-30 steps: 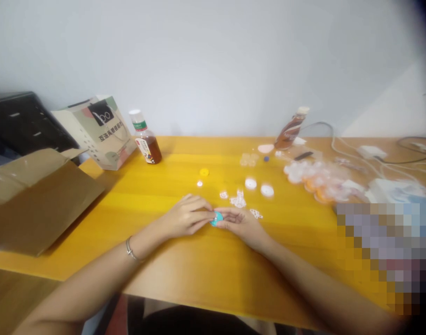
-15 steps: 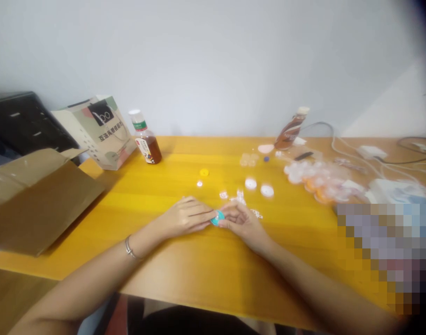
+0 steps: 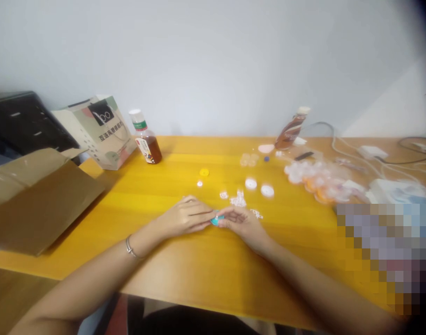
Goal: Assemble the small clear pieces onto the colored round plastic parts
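My left hand (image 3: 192, 216) is closed on the edge of a small teal disc (image 3: 214, 222) just above the table, its fingers stretched toward the right. My right hand (image 3: 240, 223) meets it there, thumb and forefinger pinched together over the disc's right side. A tiny white bit shows at their tips; whether the fingers grip it or the disc itself is hidden. Beyond the hands lie white cut-out pieces (image 3: 238, 200), a white disc (image 3: 251, 184) and a second white disc (image 3: 267, 190). Farther back are a yellow disc (image 3: 204, 172) and a small white ring (image 3: 199, 184).
At left stand an open cardboard box (image 3: 41, 200), a paper bag (image 3: 104, 130) and a bottle of dark drink (image 3: 148, 144). A second bottle (image 3: 291, 130) leans at the back right, near a blue cap (image 3: 266, 159), clear plastic packs (image 3: 314, 179), white cables and a white adapter (image 3: 372, 152).
My right thumb and forefinger have moved slightly left and closed over the teal disc, covering more of it. My left hand has stayed in place.
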A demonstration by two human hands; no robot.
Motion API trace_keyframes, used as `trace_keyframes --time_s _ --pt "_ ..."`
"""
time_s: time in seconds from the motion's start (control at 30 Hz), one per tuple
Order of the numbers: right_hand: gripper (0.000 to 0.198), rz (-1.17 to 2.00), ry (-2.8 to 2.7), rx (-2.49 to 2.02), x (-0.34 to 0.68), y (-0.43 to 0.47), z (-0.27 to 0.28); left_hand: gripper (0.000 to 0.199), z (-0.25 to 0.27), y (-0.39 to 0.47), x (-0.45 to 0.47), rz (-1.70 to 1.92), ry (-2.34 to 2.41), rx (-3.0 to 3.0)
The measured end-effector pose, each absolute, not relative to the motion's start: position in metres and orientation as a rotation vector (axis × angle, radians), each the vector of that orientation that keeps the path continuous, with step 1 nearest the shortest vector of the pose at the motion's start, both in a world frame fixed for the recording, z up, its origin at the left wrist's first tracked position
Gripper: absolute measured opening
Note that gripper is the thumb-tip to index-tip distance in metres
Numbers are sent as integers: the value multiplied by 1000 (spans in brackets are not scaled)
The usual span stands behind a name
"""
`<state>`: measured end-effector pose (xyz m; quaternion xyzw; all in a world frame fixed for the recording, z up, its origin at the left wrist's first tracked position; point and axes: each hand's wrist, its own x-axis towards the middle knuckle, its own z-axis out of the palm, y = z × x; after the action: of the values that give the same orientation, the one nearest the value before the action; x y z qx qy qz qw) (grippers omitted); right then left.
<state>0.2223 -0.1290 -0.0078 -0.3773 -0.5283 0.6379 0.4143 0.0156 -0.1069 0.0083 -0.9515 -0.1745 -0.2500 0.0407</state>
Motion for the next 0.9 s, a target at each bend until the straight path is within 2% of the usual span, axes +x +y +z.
trace_keyframes --time_s 0.2,0.33,0.47,0.67,0.9 --pt "19 1620 -1291 -990 225 -127 -6 38 11 -102 8 -911 -653 -3030" --pt "21 1615 -1283 -1021 226 -127 -5 26 17 -92 -6 -1058 -1010 -2987" --pt "23 1631 -1275 -1018 227 -126 -5 16 17 -83 -18 -847 -1307 -3038" --pt "26 1657 -1262 -1004 227 -125 -7 19 2 -77 -18 -756 -1539 -3054" --pt "35 1640 -1281 -1020 226 -126 -5 13 7 -81 -16 -621 -1443 -3000"
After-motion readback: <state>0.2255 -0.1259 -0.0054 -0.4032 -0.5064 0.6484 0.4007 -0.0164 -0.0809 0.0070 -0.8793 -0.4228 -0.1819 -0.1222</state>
